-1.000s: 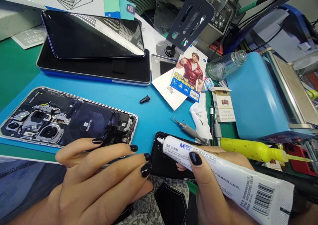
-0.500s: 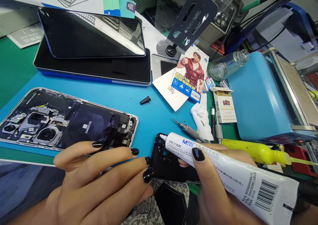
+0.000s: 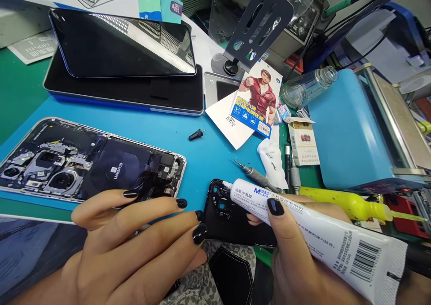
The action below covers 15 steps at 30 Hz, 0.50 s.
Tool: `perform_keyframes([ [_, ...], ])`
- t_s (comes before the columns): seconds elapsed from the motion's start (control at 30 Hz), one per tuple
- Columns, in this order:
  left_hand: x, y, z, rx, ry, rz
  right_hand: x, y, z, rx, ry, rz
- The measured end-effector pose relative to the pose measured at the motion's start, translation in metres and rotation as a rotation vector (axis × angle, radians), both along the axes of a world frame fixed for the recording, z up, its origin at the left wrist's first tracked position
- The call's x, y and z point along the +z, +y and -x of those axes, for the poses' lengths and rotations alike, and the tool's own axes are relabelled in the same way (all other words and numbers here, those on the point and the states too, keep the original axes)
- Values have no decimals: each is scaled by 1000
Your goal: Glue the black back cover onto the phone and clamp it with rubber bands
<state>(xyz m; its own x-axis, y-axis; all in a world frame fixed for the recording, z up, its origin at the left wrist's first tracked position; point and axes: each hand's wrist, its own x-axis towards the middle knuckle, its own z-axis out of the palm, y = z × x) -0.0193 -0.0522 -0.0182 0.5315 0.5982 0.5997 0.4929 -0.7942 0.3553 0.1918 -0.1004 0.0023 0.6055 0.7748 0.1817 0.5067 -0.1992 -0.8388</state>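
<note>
A black phone back cover (image 3: 235, 226) with camera cutouts is tilted above my lap. My left hand (image 3: 134, 242) is at its left edge, index fingertip against it and thumb mostly hidden below; the other fingers fan out. In my right hand (image 3: 292, 246) is a white glue tube (image 3: 323, 233), my thumb pressing on top. Its nozzle (image 3: 227, 185) is at the cover's upper edge, by the camera cutouts. Some of my right fingers show behind the tube, over the cover. An opened phone (image 3: 124, 165), its inner parts bare, lies beyond my left hand.
A small black cap (image 3: 195, 135) lies on the blue mat (image 3: 161, 134). Behind stand a dark-screened phone (image 3: 124, 49) and a metal stand (image 3: 259, 26). To the right are a pointed metal tool (image 3: 251, 172), white tissue (image 3: 272, 161), a yellow bottle (image 3: 343, 204) and a glass jar (image 3: 308, 87).
The tube's nozzle has shifted slightly right along the back cover's upper edge, with my right hand. My left hand has barely moved.
</note>
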Motion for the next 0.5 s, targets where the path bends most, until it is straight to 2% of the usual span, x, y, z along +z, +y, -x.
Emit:
perform_keyframes([
  [0.17,6,0,-8,54,-62,67,22,6,4,8,-64,-60],
  [0.27,7,2,-7,12,-41,33,33,9,9,-9,-51,-91],
  [0.37,5,6,-4,-50,-5,-30,37,8,10,-28,-61,-128],
  [0.5,4,10,-5,-44,0,-53,35,0,3,-26,-91,-136],
])
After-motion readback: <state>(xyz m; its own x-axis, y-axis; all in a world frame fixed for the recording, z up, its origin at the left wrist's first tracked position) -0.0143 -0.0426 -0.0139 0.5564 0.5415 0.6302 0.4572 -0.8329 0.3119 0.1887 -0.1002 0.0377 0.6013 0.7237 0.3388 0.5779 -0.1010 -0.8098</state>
